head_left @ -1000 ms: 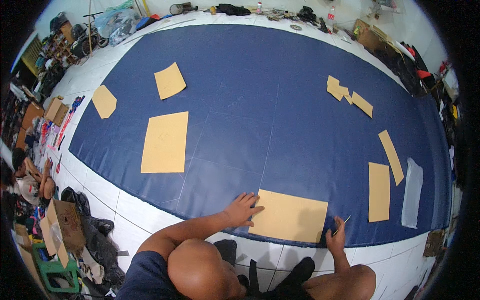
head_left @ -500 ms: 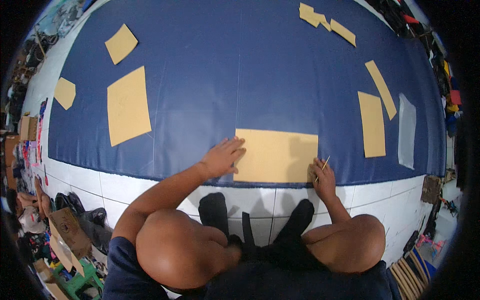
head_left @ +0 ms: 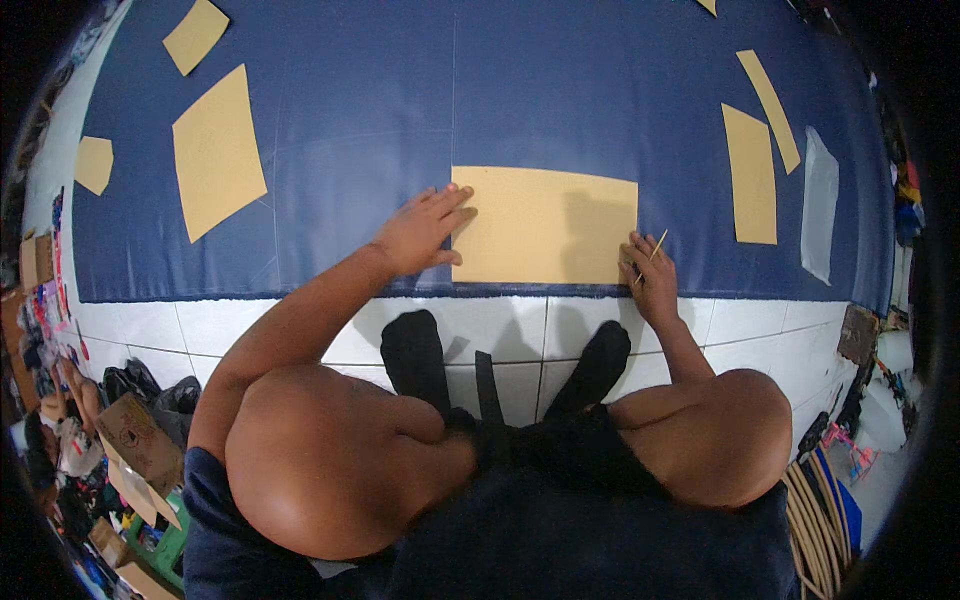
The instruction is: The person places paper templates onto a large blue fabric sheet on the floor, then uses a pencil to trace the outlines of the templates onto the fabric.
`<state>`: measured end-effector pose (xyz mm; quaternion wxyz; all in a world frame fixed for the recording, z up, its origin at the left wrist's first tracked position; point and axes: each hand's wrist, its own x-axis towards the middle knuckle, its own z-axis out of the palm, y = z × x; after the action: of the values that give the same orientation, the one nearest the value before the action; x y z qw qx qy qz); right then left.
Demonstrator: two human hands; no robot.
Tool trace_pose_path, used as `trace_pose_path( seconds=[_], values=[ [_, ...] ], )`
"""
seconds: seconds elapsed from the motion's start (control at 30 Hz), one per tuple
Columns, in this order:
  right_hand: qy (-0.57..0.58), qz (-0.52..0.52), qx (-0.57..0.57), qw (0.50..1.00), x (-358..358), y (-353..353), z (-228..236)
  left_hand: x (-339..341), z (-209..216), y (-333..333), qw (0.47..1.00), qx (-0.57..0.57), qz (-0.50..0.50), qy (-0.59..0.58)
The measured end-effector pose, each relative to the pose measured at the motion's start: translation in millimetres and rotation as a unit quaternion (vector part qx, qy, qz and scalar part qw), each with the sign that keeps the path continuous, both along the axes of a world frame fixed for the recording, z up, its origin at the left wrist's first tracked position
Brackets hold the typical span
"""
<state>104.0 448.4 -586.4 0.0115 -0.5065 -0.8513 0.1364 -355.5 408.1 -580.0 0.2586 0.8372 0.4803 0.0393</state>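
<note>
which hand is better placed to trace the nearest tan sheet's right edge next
Probably the right hand: it holds a slim stick at that edge of the tan sheet; the left hand overlaps the opposite edge.

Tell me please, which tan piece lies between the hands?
The wide rectangle along the near edge of the blue sheet, left hand on its left side; the others lie untouched.

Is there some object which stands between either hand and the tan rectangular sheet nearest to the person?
Nothing visible stands in the way. The left hand lies over the left edge of the tan sheet; the right hand, holding a thin stick, is at its right edge.
</note>
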Motion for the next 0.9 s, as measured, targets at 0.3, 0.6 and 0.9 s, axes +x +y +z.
trace_pose_path(
  seconds=[0.3,0.6,0.9],
  values=[
    [0.018,0.010,0.011,1.000,0.1,1.5,0.7,0.8,2.4,0.5,1.000,-0.014,0.008,0.024],
    [0.051,0.011,-0.017,0.998,-0.1,15.1,8.8,2.8,12.6,2.6,0.999,-0.032,0.025,0.029],
    [0.049,0.030,-0.026,0.998,2.2,20.7,10.6,14.8,30.0,6.9,0.995,-0.011,-0.007,0.098]
  ],
)
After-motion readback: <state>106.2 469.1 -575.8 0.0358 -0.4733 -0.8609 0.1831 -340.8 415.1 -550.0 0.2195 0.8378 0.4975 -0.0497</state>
